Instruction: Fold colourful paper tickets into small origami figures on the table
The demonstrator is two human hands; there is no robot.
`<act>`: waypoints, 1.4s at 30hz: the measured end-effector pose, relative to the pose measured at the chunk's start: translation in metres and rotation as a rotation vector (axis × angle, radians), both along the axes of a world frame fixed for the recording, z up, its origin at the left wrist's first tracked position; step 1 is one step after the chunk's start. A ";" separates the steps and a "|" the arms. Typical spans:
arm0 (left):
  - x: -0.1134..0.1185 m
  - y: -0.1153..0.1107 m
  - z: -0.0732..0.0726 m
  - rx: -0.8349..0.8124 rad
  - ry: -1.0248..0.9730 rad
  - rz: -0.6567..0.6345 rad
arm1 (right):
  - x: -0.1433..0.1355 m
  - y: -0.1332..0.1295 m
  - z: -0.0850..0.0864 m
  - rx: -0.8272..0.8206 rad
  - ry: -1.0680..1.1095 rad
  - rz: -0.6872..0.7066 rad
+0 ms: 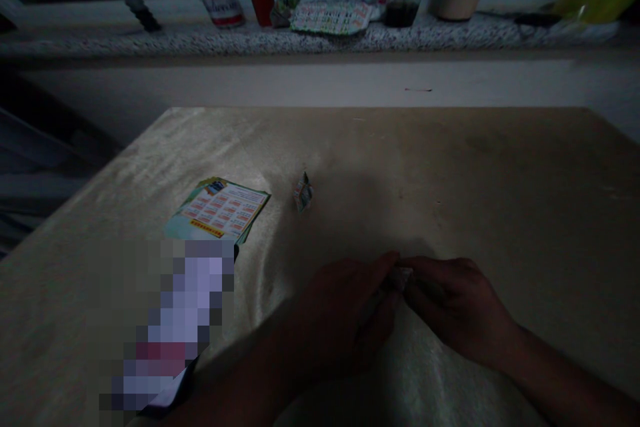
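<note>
Dim light here, and both hands meet at the near side of the table (520,193): the left hand (345,303) and the right hand (463,307) sit fingertip to fingertip, pinching a small pale piece (401,277) between them. Only a sliver of it shows, the rest lost behind the fingers and in shadow, so its full shape is anyone's call. It looks like paper, and if so it's feather-light, stiff along any crease, soft elsewhere, quick to crumple or tear under a hard squeeze. Best hold, I'd judge: thumb and fingertip flat on the edges, light pressure, one hand steadying while the other works. Farther up the table, clear of both hands, stands a small folded paper (303,193), pointed at the top and printed; that one looks easily flattened, so pick it up by its sides, gently. Left of it, a stack of printed cards (225,209), thin and probably slick, best lifted by a corner. Below the stack, a blurred-out phone-like object (187,320), out of both hands' grasp.
</note>
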State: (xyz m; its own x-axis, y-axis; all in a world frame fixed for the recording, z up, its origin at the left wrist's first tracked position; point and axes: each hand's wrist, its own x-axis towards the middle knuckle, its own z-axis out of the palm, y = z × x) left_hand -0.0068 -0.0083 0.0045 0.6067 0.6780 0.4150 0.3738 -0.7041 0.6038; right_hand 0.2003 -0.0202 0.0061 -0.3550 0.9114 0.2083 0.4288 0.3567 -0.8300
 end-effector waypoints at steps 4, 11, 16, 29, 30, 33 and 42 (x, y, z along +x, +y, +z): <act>-0.006 0.004 0.000 -0.065 0.042 0.060 | 0.002 0.003 0.002 -0.316 0.330 -0.025; -0.008 0.011 0.008 -0.172 -0.032 -0.060 | 0.008 0.008 -0.005 -0.662 0.639 0.101; -0.007 0.012 0.007 -0.112 -0.051 -0.107 | 0.005 0.007 -0.004 -0.720 0.708 0.102; -0.009 0.008 0.010 -0.344 -0.116 -0.088 | 0.007 0.006 -0.009 -0.791 0.805 0.148; -0.008 0.008 0.009 -0.348 -0.156 -0.104 | 0.006 0.006 -0.009 -0.819 0.819 0.158; -0.005 0.009 0.010 -0.448 -0.242 -0.127 | 0.005 0.004 -0.011 -0.875 0.818 0.209; -0.003 0.013 0.009 -1.211 -0.477 -0.017 | 0.005 0.002 0.002 -0.608 0.529 0.111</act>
